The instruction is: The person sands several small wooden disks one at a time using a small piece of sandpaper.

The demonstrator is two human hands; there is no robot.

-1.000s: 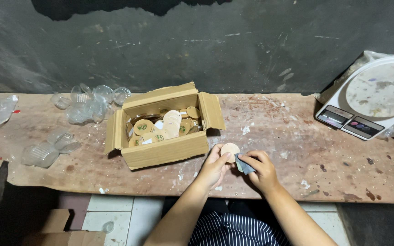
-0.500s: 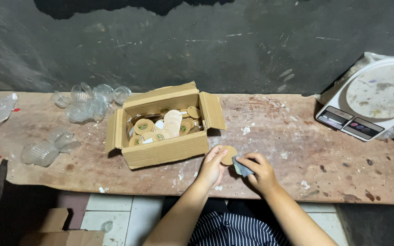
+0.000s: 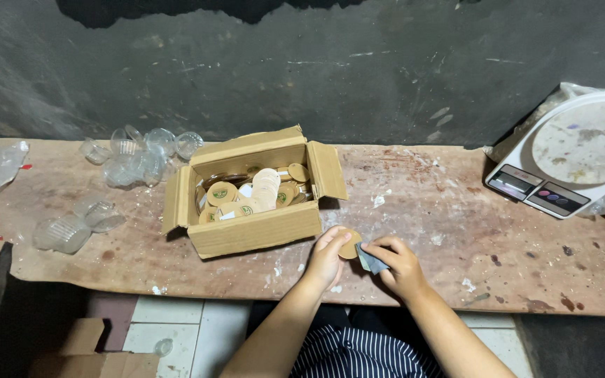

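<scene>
The bench (image 3: 456, 210) is worn, matt wood, rough and flecked with pale stains, and the box (image 3: 260, 227) near its front edge is plain matt cardboard holding thin tan discs (image 3: 264, 189) that look like card. Toward the left end lie clear, glossy plastic cups (image 3: 138, 157), while the scale (image 3: 568, 157) at the right end is smooth white plastic with a smudged plate.

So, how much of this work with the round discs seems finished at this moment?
Done: nothing finished shows outside the cardboard box. In hand: the left hand holds one brown disc; the right hand holds a small grey piece against it. Left: many discs in the box.
</scene>
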